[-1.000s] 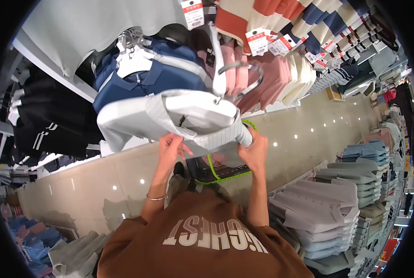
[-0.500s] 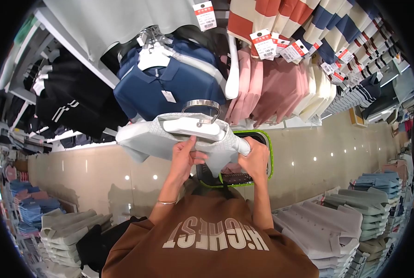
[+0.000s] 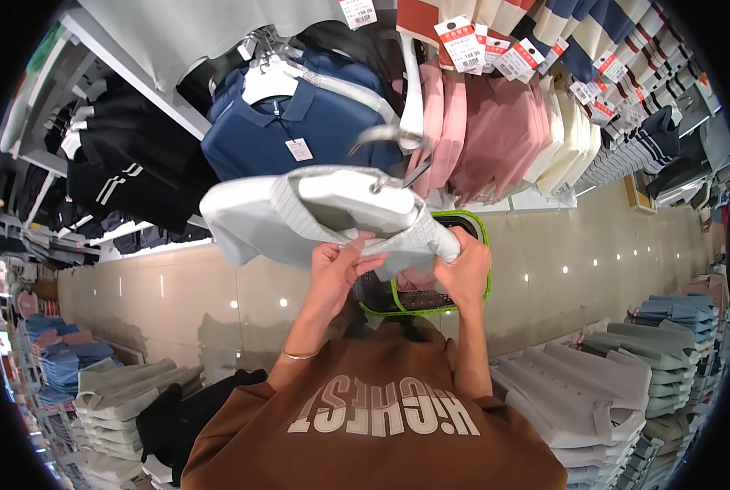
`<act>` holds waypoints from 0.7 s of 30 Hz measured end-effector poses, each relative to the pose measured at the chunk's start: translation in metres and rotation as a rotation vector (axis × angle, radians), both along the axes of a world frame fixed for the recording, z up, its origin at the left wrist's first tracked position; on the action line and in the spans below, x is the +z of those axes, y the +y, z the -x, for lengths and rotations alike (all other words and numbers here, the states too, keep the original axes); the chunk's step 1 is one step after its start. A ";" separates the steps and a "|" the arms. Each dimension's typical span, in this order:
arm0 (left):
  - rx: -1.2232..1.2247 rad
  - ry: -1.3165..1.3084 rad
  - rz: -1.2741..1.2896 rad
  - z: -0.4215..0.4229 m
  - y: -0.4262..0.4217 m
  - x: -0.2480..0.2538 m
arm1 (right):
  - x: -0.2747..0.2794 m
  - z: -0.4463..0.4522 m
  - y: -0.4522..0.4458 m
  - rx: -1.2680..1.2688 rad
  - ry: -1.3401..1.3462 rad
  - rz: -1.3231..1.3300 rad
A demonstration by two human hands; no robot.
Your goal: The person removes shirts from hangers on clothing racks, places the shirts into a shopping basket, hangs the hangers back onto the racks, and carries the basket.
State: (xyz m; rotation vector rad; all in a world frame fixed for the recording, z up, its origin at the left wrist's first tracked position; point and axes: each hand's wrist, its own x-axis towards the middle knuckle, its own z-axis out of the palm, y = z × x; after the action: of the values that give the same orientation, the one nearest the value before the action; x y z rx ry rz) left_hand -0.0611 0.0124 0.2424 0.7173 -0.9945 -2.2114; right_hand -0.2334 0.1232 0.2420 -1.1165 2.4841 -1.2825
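A light grey collared shirt (image 3: 267,224) hangs on a white hanger (image 3: 357,193) whose metal hook points up and is blurred. My left hand (image 3: 339,269) pinches the front collar edge between thumb and fingers. My right hand (image 3: 465,265) is wrapped round the shirt's right shoulder or sleeve. Below the shirt, a dark basket with a green rim (image 3: 487,269) stands on the floor, with pink cloth (image 3: 414,280) inside.
Blue polo shirts (image 3: 259,139), black garments (image 3: 136,175) and pink shirts (image 3: 496,135) hang on racks ahead. Striped garments with price tags (image 3: 467,51) hang above right. Folded shirts are stacked at lower left (image 3: 120,408) and lower right (image 3: 581,392).
Over the last second the shirt has dipped nearer to me, then risen and tilted away again. Both hands keep their hold while the view shifts over the racks.
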 end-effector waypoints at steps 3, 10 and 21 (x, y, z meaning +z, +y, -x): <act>-0.063 -0.017 0.091 0.001 0.010 0.017 | 0.000 0.001 0.006 -0.040 -0.066 0.029; -0.101 -0.106 0.157 0.009 0.018 0.028 | -0.002 0.001 0.016 -0.091 -0.153 0.007; 0.043 -0.153 0.179 0.022 0.028 0.014 | 0.008 -0.007 0.029 -0.126 -0.205 0.034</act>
State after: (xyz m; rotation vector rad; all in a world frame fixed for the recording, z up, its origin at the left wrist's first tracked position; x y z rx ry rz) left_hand -0.0827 0.0400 0.2565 0.8264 -1.2235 -2.0233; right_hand -0.2266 0.1517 0.2497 -0.8005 2.4203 -1.3997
